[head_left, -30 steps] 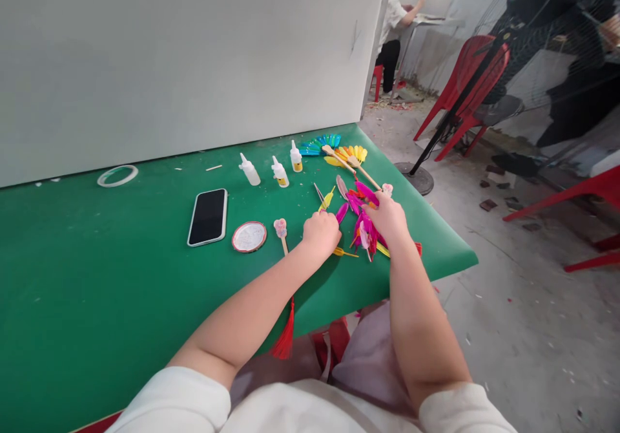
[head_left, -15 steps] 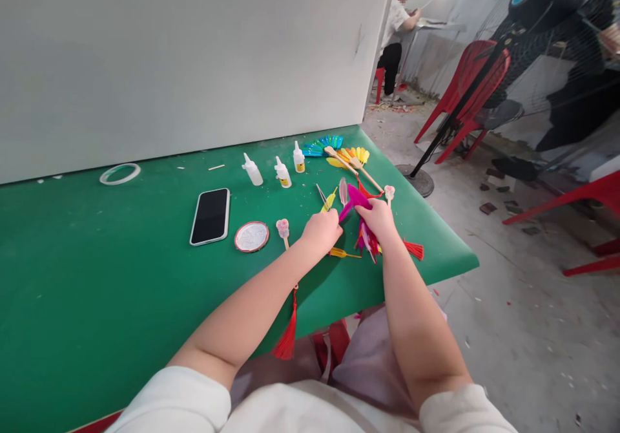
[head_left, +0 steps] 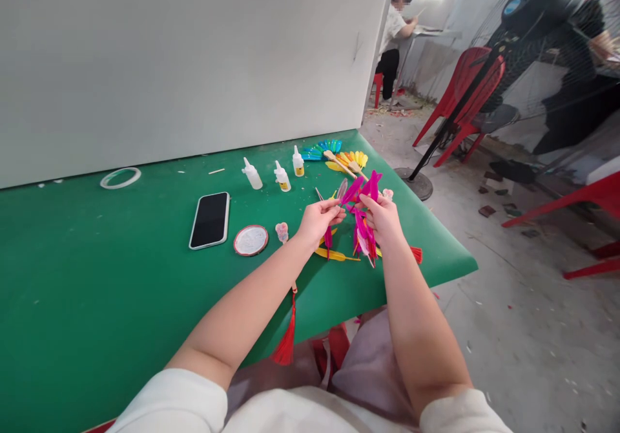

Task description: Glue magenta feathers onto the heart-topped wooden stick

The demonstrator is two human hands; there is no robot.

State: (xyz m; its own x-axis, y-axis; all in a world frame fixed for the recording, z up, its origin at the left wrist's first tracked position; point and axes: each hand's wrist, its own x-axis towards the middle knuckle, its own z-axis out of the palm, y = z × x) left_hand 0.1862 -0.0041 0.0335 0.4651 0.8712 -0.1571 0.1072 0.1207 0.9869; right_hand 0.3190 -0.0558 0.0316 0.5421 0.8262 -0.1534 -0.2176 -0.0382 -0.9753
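Three bottles [head_left: 282, 178] stood upright on the green table [head_left: 97, 278], with one phone [head_left: 209, 221], one tape ring [head_left: 136, 177] and one round disc [head_left: 250, 240] lying to their left and nearer side. Two feather fans lay past the hands, a blue fan [head_left: 322, 150] and a yellow fan [head_left: 358, 160]. Two red tassels showed, one tassel [head_left: 285, 339] hanging over the front edge and the other tassel [head_left: 416, 254] lying by the right forearm. Two pink stick heads were visible, one head [head_left: 281, 231] beside the left wrist, the other head [head_left: 388, 194] just past the right hand [head_left: 384, 218]. The loose feathers [head_left: 363, 236] lay heaped below the hands (too overlapped to count).

Both arms reached forward, nearly straight, and the hands came close together without touching, just above the table. The left hand [head_left: 316, 222], palm turned inward, pinched one magenta feather [head_left: 352, 190] that pointed up and away. The right hand gripped a magenta tuft [head_left: 374, 184] between thumb and forefinger; whether it was one feather or more could not be told.
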